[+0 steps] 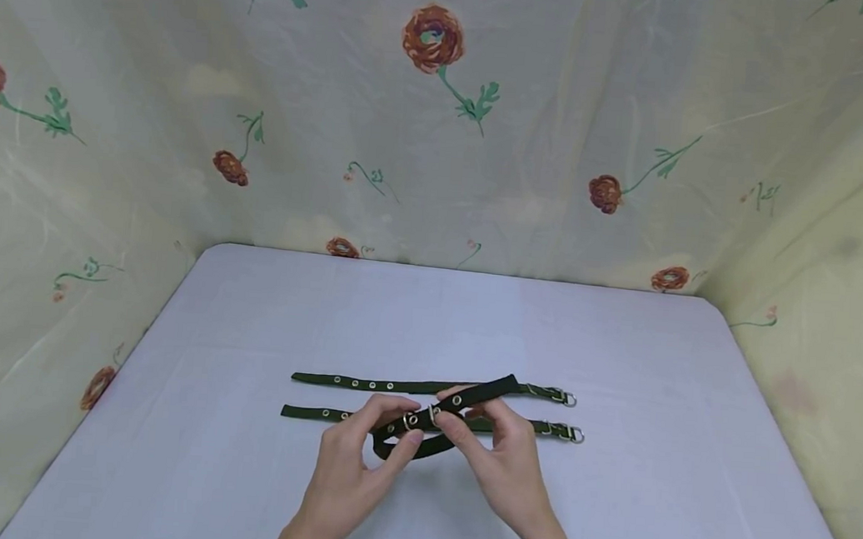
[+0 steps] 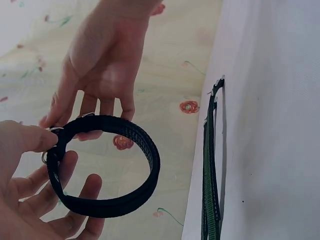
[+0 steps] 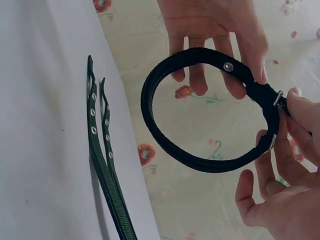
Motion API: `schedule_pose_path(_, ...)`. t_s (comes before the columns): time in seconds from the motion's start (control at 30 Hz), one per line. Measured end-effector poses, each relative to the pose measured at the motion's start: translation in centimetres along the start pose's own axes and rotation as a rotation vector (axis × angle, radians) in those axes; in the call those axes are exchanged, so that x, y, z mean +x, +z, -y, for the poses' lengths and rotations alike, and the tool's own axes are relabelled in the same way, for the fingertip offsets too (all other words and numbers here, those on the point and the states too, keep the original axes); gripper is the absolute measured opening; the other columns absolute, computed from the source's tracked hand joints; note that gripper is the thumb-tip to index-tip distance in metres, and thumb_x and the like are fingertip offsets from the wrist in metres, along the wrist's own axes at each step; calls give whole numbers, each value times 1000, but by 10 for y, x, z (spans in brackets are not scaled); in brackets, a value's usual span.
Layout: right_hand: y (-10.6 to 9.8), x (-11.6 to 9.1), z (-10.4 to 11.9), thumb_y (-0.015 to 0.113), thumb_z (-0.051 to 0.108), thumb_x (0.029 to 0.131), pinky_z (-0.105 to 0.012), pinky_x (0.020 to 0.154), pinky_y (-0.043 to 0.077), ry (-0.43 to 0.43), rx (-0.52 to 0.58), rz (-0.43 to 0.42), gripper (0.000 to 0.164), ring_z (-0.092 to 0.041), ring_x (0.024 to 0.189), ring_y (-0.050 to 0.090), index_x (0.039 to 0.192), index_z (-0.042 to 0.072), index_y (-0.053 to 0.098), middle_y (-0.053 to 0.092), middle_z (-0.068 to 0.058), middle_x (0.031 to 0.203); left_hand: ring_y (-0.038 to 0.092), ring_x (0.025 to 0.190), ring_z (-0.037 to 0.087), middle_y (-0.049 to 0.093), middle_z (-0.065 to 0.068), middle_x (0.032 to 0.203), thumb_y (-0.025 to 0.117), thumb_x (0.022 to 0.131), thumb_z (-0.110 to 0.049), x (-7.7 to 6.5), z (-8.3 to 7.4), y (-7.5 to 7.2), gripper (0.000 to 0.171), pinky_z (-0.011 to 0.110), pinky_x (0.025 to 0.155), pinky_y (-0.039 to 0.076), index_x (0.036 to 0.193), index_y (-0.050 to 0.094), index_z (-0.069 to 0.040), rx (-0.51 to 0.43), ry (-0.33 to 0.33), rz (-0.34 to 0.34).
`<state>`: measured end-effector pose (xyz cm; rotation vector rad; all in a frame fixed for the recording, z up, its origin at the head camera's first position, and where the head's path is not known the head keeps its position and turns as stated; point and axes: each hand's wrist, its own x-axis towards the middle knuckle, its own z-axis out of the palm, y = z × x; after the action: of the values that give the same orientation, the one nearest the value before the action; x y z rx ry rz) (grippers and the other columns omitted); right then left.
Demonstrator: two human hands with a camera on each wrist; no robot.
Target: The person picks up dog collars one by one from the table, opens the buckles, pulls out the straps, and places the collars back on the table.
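Observation:
A dark, nearly black collar [image 1: 485, 390] is bent into a closed loop above the table, its tail end pointing up to the right in the head view. Metal eyelets dot the strap, and a silver buckle [image 3: 279, 98] sits where its two ends overlap. My left hand [image 1: 354, 460] pinches the loop between thumb and fingers on the left, beside a metal ring. With thumb and fingers, my right hand [image 1: 500, 466] grips the strap right at the buckle. In the left wrist view the round loop [image 2: 107, 207] hangs between both hands.
Two dark green collars lie stretched out side by side behind the hands, the farther one [image 1: 363, 384] and the nearer one [image 1: 305, 412], ringed ends to the right. They rest on a white table [image 1: 199, 470]. Flower-patterned curtain [image 1: 530, 143] surrounds the table's back and sides.

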<state>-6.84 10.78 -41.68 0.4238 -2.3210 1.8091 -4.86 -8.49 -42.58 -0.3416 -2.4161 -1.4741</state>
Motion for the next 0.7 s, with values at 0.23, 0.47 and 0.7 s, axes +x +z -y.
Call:
schedule_pose_path(0.23,0,0,1,79,13,98,-28,92,56,-21,-72,27,19,-6,95,72,117,15,78,83,1,111,71,86,-2,78,-12,101,83,95,-18,3,-4,-1,23,26,80,62,112,71,-26,23,-1,20)
schedule_pose_path(0.47,-1,-1,0,80,18,98,-28,92,58,-41,-100,59,18,-6,99,75,116,22,80,83,8,109,71,80,-1,80,-9,104,85,95,-25,5,-1,-2,24,22,72,61,116,72,-24,0,100,37)
schedule_pose_path(0.7,-1,-2,1,80,18,99,-29,95,58,-18,-109,42,15,-6,104,75,113,20,81,83,9,107,72,79,0,82,-11,102,85,95,-27,5,-1,0,23,22,72,58,114,73,-27,29,89,7)
